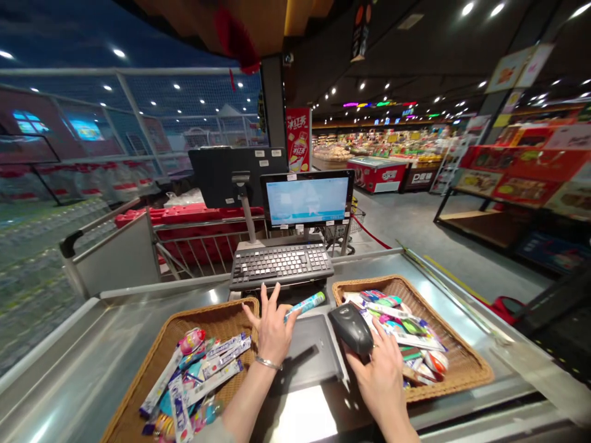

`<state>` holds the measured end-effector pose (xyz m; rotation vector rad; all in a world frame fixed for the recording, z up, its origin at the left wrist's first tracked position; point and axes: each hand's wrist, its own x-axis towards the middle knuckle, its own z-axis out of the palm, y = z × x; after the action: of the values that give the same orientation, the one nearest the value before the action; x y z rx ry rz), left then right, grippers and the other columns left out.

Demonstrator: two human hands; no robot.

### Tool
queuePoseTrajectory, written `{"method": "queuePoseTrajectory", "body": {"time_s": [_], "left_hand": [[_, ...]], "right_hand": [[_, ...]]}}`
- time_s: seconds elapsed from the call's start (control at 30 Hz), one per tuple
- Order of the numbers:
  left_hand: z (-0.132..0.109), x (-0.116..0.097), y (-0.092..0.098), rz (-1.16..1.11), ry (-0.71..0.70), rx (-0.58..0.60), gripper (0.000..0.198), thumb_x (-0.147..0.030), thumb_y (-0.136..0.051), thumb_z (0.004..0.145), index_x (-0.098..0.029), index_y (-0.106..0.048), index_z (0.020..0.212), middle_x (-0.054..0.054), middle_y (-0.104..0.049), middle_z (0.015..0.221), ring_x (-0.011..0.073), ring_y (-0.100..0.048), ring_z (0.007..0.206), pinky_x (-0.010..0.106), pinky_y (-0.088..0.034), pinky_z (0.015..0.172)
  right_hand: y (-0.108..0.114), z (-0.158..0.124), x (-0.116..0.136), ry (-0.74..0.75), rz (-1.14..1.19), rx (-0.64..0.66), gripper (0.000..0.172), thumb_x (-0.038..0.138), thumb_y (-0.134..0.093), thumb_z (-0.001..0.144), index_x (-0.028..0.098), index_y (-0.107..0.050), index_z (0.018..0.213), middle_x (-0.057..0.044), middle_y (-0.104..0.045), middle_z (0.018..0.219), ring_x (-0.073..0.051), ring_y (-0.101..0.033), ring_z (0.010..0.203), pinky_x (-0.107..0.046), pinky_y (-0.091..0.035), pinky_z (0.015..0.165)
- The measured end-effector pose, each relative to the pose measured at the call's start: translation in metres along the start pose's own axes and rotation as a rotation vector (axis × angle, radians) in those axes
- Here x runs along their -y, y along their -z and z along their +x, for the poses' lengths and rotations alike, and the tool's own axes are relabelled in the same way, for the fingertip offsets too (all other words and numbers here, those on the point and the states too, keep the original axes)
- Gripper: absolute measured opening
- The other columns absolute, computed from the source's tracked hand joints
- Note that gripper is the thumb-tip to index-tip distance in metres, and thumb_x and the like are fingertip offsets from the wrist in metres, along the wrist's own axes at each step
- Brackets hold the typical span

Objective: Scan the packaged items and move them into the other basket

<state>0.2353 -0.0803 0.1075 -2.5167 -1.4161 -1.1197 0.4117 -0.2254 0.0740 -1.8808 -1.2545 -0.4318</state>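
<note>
My left hand (273, 332) pinches a slim blue candy tube (306, 305) between thumb and index finger, the other fingers spread upward. The tube slants up to the right and has a green end. A black barcode scanner (351, 327) is held in my right hand (382, 372), its head turned toward the tube. Under my left wrist side stands a wicker basket (127, 403) with wrapped sticks and colourful sweets. Beside my right hand, a second wicker basket (478, 369) holds a mixed heap of packaged sweets. A grey tray (314, 335) lies between the baskets.
A black keyboard (281, 263) sits at the counter's back, below a lit monitor (308, 200). Another dark screen (217, 175) faces away behind it. The metal counter (60, 381) runs left and right. Metal railing (194, 252) and red crates stand beyond; shelves with red boxes (526, 169) are at right.
</note>
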Motion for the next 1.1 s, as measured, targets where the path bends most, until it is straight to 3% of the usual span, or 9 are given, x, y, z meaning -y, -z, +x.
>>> {"method": "queuePoseTrajectory", "body": {"time_s": [0.33, 0.47, 0.8, 1.1], "left_hand": [[0.008, -0.048, -0.026, -0.094, -0.053, 0.062, 0.025, -0.037, -0.052, 0.094, -0.022, -0.069, 0.081, 0.006, -0.046, 0.15, 0.0365, -0.021, 0.147, 0.077, 0.003, 0.108], [0.008, -0.069, -0.041, -0.115, -0.084, 0.07, 0.027, -0.038, -0.052, 0.094, -0.022, -0.069, 0.081, 0.006, -0.046, 0.15, 0.0364, -0.022, 0.147, 0.076, 0.004, 0.109], [0.015, -0.104, -0.084, -0.128, -0.126, 0.126, 0.027, -0.04, -0.052, 0.093, -0.022, -0.067, 0.079, 0.005, -0.045, 0.151, 0.0346, -0.022, 0.147, 0.075, 0.006, 0.109], [0.027, -0.13, -0.115, -0.137, -0.145, 0.163, 0.025, -0.039, -0.053, 0.093, -0.022, -0.067, 0.081, 0.007, -0.046, 0.15, 0.0352, -0.023, 0.147, 0.076, 0.006, 0.109]], "right_hand": [[0.021, 0.005, -0.041, -0.115, -0.046, -0.067, 0.052, 0.059, -0.05, 0.086, 0.014, -0.068, 0.105, -0.018, -0.067, 0.116, -0.033, -0.05, 0.124, -0.056, -0.028, 0.108], [0.027, 0.006, -0.06, -0.208, -0.071, -0.078, 0.061, 0.065, -0.049, 0.083, 0.011, -0.068, 0.105, -0.022, -0.063, 0.122, -0.035, -0.051, 0.124, -0.055, -0.031, 0.106], [0.039, 0.015, -0.101, -0.344, -0.151, -0.086, 0.076, 0.073, -0.038, 0.083, 0.01, -0.067, 0.113, -0.021, -0.063, 0.126, -0.033, -0.051, 0.126, -0.051, -0.03, 0.108], [0.05, 0.026, -0.129, -0.409, -0.177, -0.092, 0.068, 0.069, -0.04, 0.084, 0.011, -0.072, 0.099, -0.019, -0.07, 0.112, -0.035, -0.052, 0.122, -0.051, -0.029, 0.106]]}}
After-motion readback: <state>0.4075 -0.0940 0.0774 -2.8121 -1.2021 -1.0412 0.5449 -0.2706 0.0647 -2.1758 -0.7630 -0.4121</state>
